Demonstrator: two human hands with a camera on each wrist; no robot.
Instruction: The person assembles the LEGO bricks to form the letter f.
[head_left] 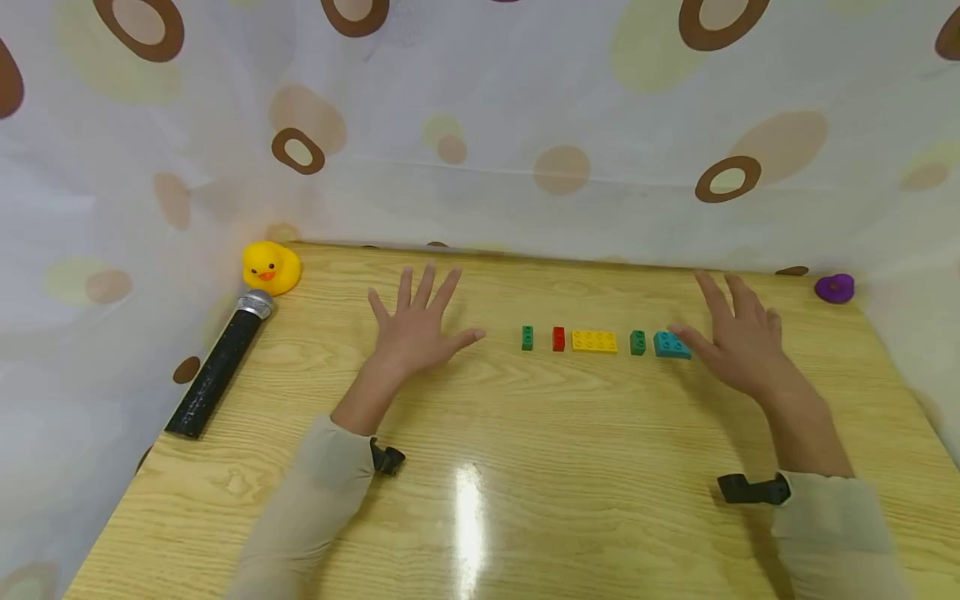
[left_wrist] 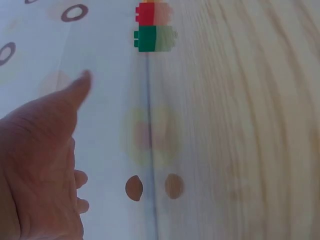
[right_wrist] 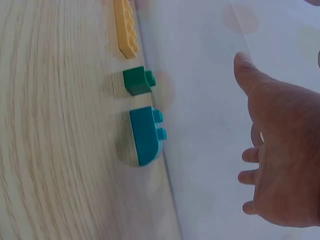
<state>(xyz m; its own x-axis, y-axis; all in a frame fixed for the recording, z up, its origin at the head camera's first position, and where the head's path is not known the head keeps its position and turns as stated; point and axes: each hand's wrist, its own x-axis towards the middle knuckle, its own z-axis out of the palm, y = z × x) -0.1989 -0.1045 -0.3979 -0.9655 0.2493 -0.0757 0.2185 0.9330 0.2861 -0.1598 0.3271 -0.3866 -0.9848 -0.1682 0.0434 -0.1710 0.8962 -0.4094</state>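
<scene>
Several toy building bricks lie in a row across the table. From left to right they are a green brick (head_left: pixel 527 337), a red brick (head_left: pixel 558 338), a wide yellow brick (head_left: pixel 594 342), another green brick (head_left: pixel 637 342) and a teal brick (head_left: pixel 670 345). My left hand (head_left: pixel 411 337) is held over the table left of the row, fingers spread, holding nothing. Over the row's right end hovers my right hand (head_left: pixel 742 346), its thumb overlapping the teal brick in the head view. The right wrist view shows that brick (right_wrist: pixel 145 135) with a rounded end, apart from the hand.
A yellow rubber duck (head_left: pixel 272 267) sits at the back left corner, with a black microphone (head_left: pixel 221 362) lying in front of it. At the back right corner is a small purple duck (head_left: pixel 835 288). Patterned cloth (head_left: pixel 495 125) hangs behind the table (head_left: pixel 570 467).
</scene>
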